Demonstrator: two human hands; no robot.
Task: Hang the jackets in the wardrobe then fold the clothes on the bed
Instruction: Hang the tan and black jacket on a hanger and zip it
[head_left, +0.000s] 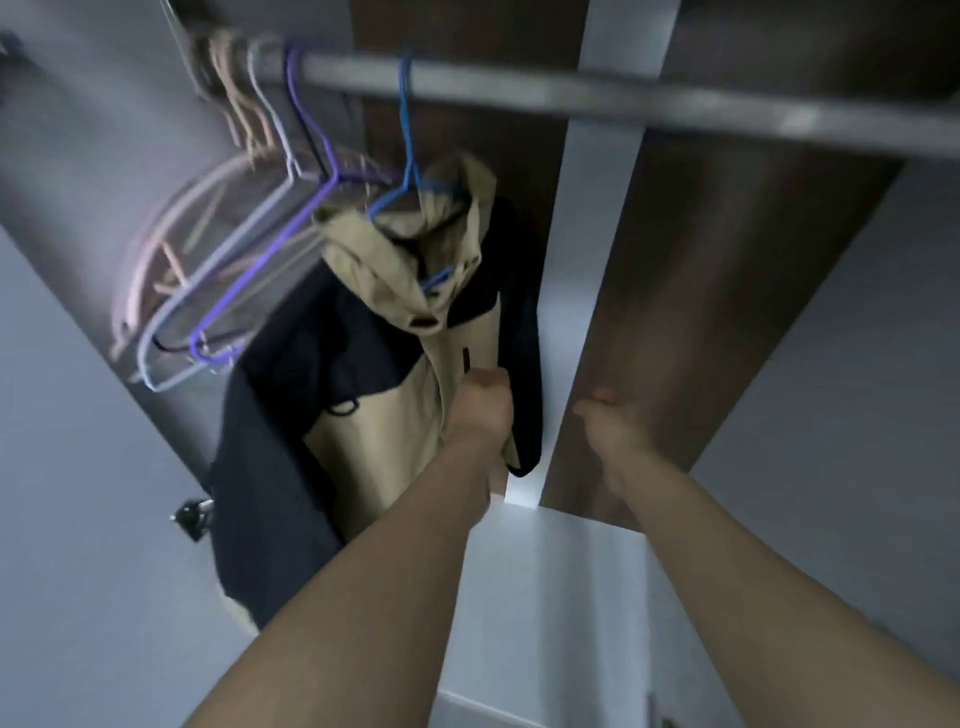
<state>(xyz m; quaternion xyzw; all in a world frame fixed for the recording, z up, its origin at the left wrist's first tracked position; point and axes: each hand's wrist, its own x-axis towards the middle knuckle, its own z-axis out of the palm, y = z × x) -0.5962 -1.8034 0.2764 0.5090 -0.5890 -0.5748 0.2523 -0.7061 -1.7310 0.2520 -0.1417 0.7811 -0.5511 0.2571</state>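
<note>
Jacket hung on a blue hanger; left hand gripped its front edge, right hand, at three o'clock, loosely curled, empty; best tugged straight down.

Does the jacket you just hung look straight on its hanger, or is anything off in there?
The tan and navy jacket sits askew: its hood is bunched over the blue hanger, which pokes out through the collar. The left hand grips its front edge. The empty hangers on the rail look blurred.

left hand grips jacket | blue hanger on rail
</note>
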